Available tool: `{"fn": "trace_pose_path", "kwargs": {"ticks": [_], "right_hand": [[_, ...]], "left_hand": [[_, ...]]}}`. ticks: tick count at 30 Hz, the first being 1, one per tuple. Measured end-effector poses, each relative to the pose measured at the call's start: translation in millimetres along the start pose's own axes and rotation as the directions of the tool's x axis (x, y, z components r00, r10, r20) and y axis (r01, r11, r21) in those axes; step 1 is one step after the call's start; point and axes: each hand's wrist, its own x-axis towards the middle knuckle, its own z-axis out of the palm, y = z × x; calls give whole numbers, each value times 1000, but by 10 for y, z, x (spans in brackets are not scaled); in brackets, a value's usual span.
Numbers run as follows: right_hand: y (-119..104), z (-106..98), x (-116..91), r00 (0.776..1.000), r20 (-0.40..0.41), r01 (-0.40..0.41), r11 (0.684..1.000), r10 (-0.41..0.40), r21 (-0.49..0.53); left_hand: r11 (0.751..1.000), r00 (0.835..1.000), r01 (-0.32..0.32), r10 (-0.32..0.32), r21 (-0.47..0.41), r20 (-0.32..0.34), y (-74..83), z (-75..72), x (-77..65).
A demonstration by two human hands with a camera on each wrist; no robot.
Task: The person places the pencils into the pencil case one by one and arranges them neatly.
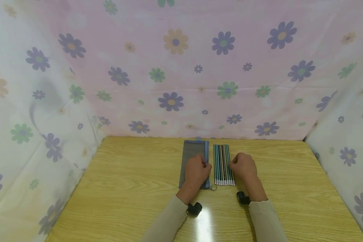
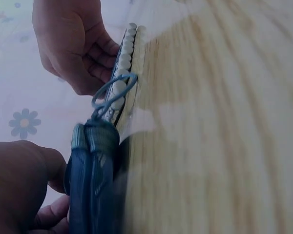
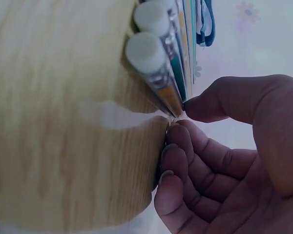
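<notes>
The fingers of the right hand (image 1: 244,166) are narrow, thumb and forefinger closed around the outer pencil (image 3: 158,73) at the right end of the row. The fingers of the left hand (image 1: 196,169) are likewise narrow and appear to pinch the right edge of the pouch (image 1: 191,153); whether they grip its zip cannot be told.

The pouch lies flat on the worktop (image 1: 133,168), left of the pencils (image 1: 221,164), with a small gap between. A loop (image 1: 213,187) projects from its near right corner. The pencils lie side by side, eraser ends near, points far. Beyond the far edge hangs a flowered cloth (image 1: 175,74).

The step in hand is judged to be setting the pencils and pouch in order, side by side. The next move probably calls for light pressure on the outer pencil, so that the row stays even, while the left hand steadies the pouch.
</notes>
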Motion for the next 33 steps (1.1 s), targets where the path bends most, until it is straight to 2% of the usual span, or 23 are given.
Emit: {"fn": "trace_pose_path", "kwargs": {"ticks": [5,14,19,24,33], "right_hand": [[-22,18,0,998,-7,-59,998,59,-9],[-77,49,-8,985,-36,-168,985,166,-36],[-80,58,-9,980,-56,-192,980,189,-58],[-69,51,-6,981,-53,-189,980,186,-58],[-73,-4,-8,986,-10,-164,986,163,-13]], "left_hand": [[995,997,67,-64,-79,35,-11,-50,10],[972,987,142,-123,-186,107,-76,-129,-8],[970,991,116,-99,-215,88,-110,-166,0],[953,994,98,-78,-286,80,-129,-210,20],[938,991,115,-85,-326,106,-216,-215,61]]}}
